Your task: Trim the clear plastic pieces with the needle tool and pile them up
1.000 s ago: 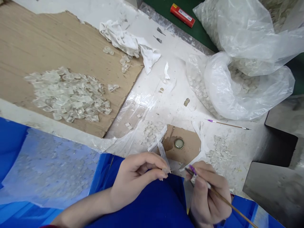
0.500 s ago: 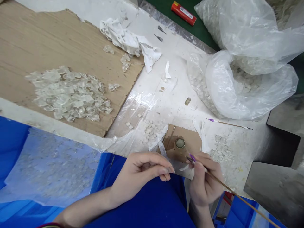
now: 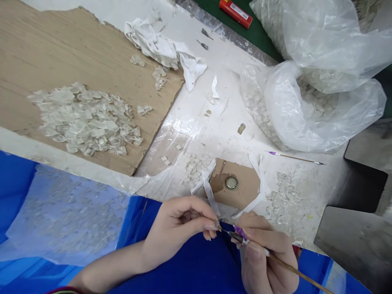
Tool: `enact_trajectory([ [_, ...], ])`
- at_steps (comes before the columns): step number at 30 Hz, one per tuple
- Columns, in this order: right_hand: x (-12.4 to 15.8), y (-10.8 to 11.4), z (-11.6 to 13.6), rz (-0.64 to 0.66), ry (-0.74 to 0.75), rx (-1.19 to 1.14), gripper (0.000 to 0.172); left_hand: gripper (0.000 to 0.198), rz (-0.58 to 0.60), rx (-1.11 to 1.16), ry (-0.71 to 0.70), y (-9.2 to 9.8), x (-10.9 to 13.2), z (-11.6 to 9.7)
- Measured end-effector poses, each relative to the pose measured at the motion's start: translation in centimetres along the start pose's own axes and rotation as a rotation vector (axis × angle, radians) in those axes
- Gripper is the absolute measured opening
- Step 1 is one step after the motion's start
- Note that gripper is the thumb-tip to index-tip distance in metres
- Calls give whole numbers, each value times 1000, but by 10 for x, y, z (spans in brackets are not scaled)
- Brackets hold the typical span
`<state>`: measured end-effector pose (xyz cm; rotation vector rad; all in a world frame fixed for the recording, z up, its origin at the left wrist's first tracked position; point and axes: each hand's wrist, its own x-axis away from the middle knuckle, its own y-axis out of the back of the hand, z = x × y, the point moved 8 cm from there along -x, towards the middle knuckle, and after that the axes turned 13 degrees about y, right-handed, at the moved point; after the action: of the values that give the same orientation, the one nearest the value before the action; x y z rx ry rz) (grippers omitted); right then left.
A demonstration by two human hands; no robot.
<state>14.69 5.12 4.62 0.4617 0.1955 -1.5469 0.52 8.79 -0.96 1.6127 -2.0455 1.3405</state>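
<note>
My left hand [image 3: 179, 230] is curled, with thumb and fingers pinched together at the front edge of the white bench. Anything in that pinch is too small to make out. My right hand [image 3: 263, 253] grips a thin wooden brush [image 3: 284, 261] with a purple band, and its dark tip reaches my left fingertips. Just beyond both hands lies a cardboard patch [image 3: 241, 188] with a metal bottle cap [image 3: 231, 183] on it. Small white square chips [image 3: 196, 171] lie to its left, and clear crystal-like fragments [image 3: 281, 202] lie to its right.
A large heap of clear fragments [image 3: 85, 120] lies on a cardboard sheet [image 3: 92, 45], near a crumpled white cloth [image 3: 162, 47]. Bulging plastic bags [image 3: 318, 110] fill the back right. A second brush [image 3: 295, 158] lies on the bench. A blue crate [image 3: 61, 212] sits below left.
My right hand has moved left and down, bringing the brush tip from above the cardboard patch to my left fingertips. My left hand has pinched tighter.
</note>
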Motion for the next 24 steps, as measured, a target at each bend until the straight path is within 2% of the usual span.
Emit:
enact_trajectory([
  [5,0,-2,0,2,17,21,21,19,-27,-76,-32,1,3,-3],
  [9,-1,-3,2,15,51,55,22,10,-27,-105,-69,1,4,-7],
  [12,-1,-3,3,16,54,76,21,18,-15,-128,-98,0,4,-10],
  [19,1,-1,3,-43,49,32,23,29,23,-71,-53,-4,3,-7],
  [24,1,-1,3,-3,30,34,20,29,34,-37,-47,-5,2,-6],
])
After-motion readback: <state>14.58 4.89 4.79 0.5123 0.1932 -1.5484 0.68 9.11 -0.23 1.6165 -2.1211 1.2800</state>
